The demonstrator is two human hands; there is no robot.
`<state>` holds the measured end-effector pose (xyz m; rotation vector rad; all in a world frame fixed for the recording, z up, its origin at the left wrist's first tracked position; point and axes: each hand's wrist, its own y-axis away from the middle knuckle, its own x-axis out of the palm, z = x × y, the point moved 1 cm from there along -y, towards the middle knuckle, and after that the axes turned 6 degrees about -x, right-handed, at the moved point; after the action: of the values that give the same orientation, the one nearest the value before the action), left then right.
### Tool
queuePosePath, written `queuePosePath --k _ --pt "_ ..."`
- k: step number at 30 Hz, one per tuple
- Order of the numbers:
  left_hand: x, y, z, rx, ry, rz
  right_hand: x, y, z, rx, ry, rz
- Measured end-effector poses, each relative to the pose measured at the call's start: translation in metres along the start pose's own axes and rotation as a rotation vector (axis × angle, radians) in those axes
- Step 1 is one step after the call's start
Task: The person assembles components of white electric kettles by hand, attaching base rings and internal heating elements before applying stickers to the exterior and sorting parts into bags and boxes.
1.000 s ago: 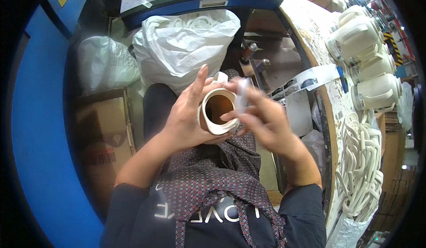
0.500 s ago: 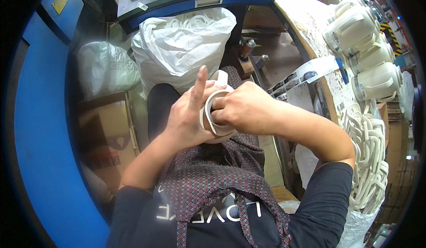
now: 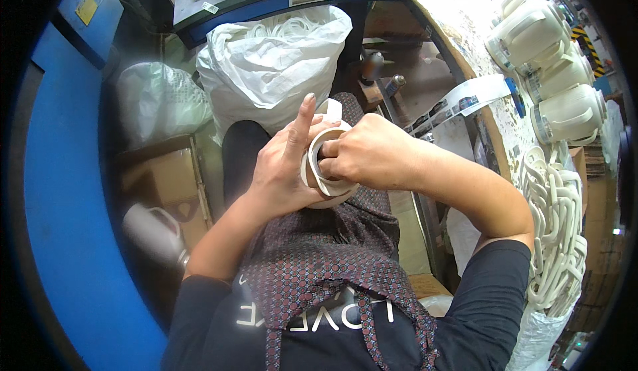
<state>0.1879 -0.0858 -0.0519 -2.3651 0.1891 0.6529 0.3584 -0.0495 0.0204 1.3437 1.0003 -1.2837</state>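
A white plastic jug (image 3: 339,197) is held over my lap, its round opening tilted toward my right hand and its handle (image 3: 330,110) at the far side. My left hand (image 3: 282,162) is wrapped around the jug's left side, with one finger raised straight up. My right hand (image 3: 372,155) is closed, its curled fingertips reaching into the opening inside a pale rim (image 3: 314,165). Whatever those fingertips pinch is hidden inside.
White jugs (image 3: 568,115) and a printed strip (image 3: 478,98) lie on the worn table at right. Below hang many white handle-shaped parts (image 3: 548,238). A white sack (image 3: 272,72) stands ahead. At left are a cardboard box (image 3: 166,178), a blurred white jug (image 3: 154,233) and a blue panel (image 3: 73,191).
A blurred white jug now shows higher up over the box at left. Both hands keep their hold, the right one nearly in place. The view has shifted slightly.
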Motion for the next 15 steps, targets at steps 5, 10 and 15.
queuePosePath --k 5,10,15 --pt "-0.001 -0.001 -0.005 0.043 -0.066 0.023 -0.003 -0.003 0.0 -0.076 0.012 -0.095" --pt "0.005 0.0 -0.005 0.038 -0.029 -0.01 0.004 0.009 -0.005 -0.011 -0.185 -0.068" --pt "0.008 -0.001 0.005 0.101 0.016 -0.054 0.001 0.018 -0.002 0.082 -0.266 -0.021"
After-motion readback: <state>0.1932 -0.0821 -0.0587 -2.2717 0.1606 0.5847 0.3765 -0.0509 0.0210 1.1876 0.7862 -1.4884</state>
